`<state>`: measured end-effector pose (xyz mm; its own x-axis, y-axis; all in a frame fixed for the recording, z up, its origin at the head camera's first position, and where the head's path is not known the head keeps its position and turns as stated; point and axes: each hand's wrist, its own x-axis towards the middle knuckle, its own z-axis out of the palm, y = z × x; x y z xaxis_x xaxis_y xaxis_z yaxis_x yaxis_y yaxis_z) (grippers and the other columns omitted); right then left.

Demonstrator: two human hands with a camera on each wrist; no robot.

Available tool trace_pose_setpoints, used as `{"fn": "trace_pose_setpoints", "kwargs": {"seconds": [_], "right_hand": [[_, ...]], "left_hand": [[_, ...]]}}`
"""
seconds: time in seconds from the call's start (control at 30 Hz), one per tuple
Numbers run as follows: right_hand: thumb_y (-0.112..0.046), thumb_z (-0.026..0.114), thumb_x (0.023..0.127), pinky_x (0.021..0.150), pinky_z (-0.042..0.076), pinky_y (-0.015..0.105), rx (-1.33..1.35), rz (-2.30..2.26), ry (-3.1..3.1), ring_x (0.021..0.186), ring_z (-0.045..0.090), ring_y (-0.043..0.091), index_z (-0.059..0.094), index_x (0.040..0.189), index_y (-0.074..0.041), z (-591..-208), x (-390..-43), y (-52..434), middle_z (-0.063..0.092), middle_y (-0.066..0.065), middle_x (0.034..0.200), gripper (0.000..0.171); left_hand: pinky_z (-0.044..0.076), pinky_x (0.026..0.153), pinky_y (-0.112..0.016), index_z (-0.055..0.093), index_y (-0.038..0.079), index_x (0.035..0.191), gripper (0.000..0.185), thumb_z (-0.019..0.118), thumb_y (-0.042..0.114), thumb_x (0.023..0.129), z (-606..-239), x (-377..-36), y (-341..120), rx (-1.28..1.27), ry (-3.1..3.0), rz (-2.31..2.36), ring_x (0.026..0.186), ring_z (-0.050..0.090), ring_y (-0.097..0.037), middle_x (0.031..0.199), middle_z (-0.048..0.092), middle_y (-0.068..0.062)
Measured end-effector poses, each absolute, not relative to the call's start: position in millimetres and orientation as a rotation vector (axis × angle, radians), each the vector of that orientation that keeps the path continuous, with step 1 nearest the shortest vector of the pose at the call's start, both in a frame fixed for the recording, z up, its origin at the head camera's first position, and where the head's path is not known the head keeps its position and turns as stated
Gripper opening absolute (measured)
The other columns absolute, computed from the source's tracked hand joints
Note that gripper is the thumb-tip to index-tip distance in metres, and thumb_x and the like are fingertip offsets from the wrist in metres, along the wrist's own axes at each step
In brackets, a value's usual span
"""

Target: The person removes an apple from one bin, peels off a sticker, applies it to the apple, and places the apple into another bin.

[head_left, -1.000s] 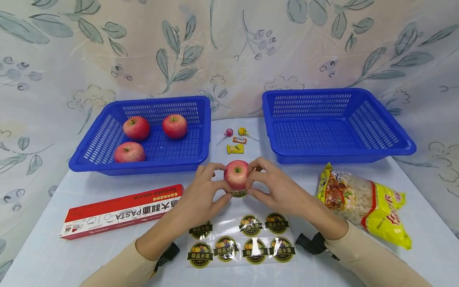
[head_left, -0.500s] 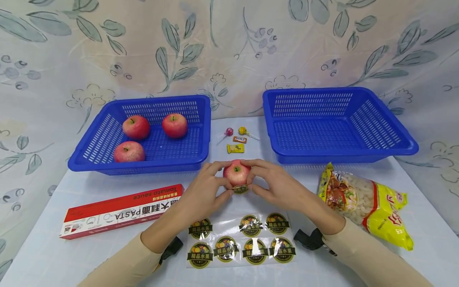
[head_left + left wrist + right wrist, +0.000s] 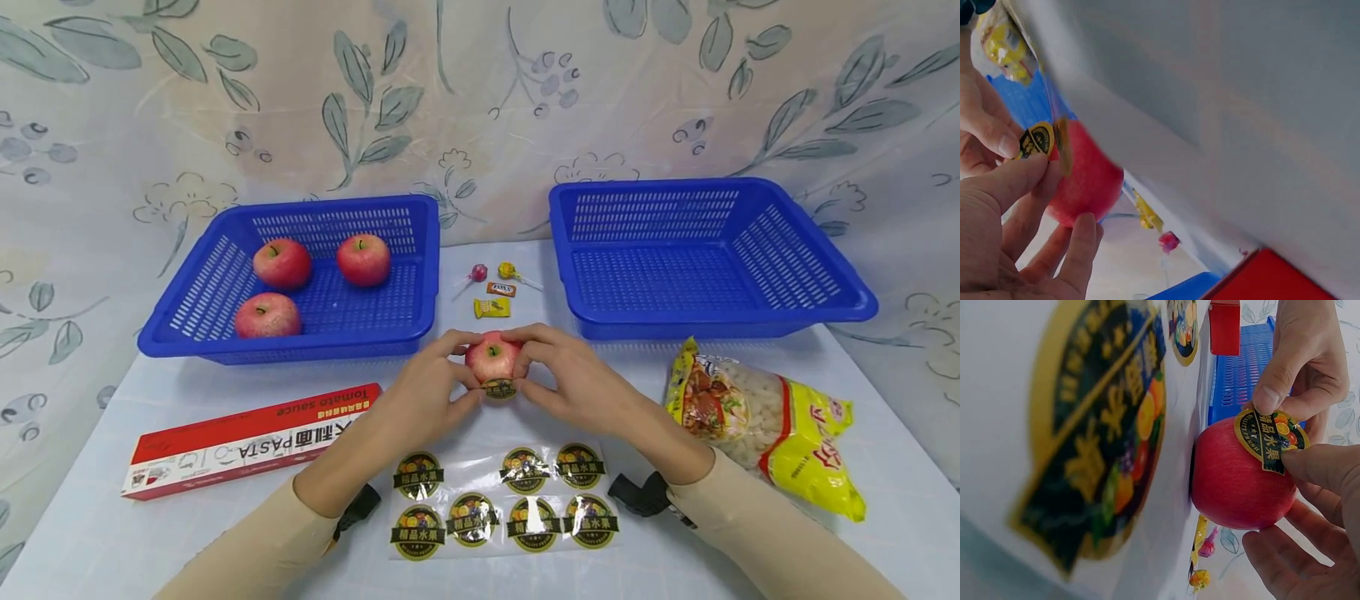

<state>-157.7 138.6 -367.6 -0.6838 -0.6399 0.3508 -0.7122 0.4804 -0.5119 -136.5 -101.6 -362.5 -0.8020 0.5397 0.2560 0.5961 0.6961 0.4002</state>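
On the pale blue bench [image 3: 150, 533], backed by a leaf-print curtain [image 3: 480, 100], sit two blue baskets; the left basket [image 3: 420, 250] has three apples. A sticker sheet [image 3: 504, 504] lies near the front. Both grips are curled round a red apple [image 3: 491, 358] at mid-bench: left hand [image 3: 423, 398] and right hand [image 3: 577, 379] thumbs press a round fruit sticker [image 3: 499, 388] onto it.

Left blue basket [image 3: 427, 275] holds three apples [image 3: 282, 263]; right blue basket [image 3: 847, 296] beside it. Between the baskets: two lollipops [image 3: 477, 273], two small candy packs [image 3: 491, 307]. Red pasta box [image 3: 251, 439] front left, yellow snack bag [image 3: 772, 425] right, all on pale worktop [image 3: 112, 533], leaf-print cloth [image 3: 480, 100] behind
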Motion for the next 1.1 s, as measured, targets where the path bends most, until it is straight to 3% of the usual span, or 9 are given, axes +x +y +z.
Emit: {"fn": "trace_pose_setpoints", "kwargs": {"seconds": [0.6, 0.93, 1.1], "right_hand": [[-0.011, 0.076, 0.090, 0.104, 0.051, 0.044, 1.166, 1.000, -2.651, 0.126, 0.061, 0.025, 0.062, 0.088, -0.018, -364, -162, 138, 0.065, 0.008, 0.134, 0.016], [-0.005, 0.078, 0.090, 0.099, 0.055, 0.040, 1.250, 1.039, -2.612, 0.118, 0.065, 0.022, 0.060, 0.096, -0.014, -365, -167, 143, 0.067, 0.008, 0.131, 0.021], [-0.002, 0.081, 0.086, 0.097, 0.057, 0.036, 1.283, 1.077, -2.579, 0.117, 0.065, 0.023, 0.060, 0.099, -0.011, -366, -170, 145, 0.067, 0.008, 0.126, 0.026]], "left_hand": [[0.057, 0.090, -0.041, 0.077, 0.016, 0.069, 0.016, 0.082, 0.019, 0.084, -357, -146, -103, -0.937, -2.798, -0.666, 0.113, 0.069, -0.020, 0.132, 0.066, -0.003], [0.056, 0.080, -0.042, 0.068, 0.017, 0.073, 0.021, 0.083, 0.020, 0.087, -352, -147, -103, -0.951, -2.817, -0.626, 0.109, 0.070, -0.026, 0.129, 0.069, -0.004], [0.056, 0.079, -0.038, 0.075, 0.015, 0.079, 0.017, 0.080, 0.026, 0.091, -352, -148, -104, -0.979, -2.796, -0.645, 0.106, 0.070, -0.022, 0.126, 0.070, -0.003]]}}
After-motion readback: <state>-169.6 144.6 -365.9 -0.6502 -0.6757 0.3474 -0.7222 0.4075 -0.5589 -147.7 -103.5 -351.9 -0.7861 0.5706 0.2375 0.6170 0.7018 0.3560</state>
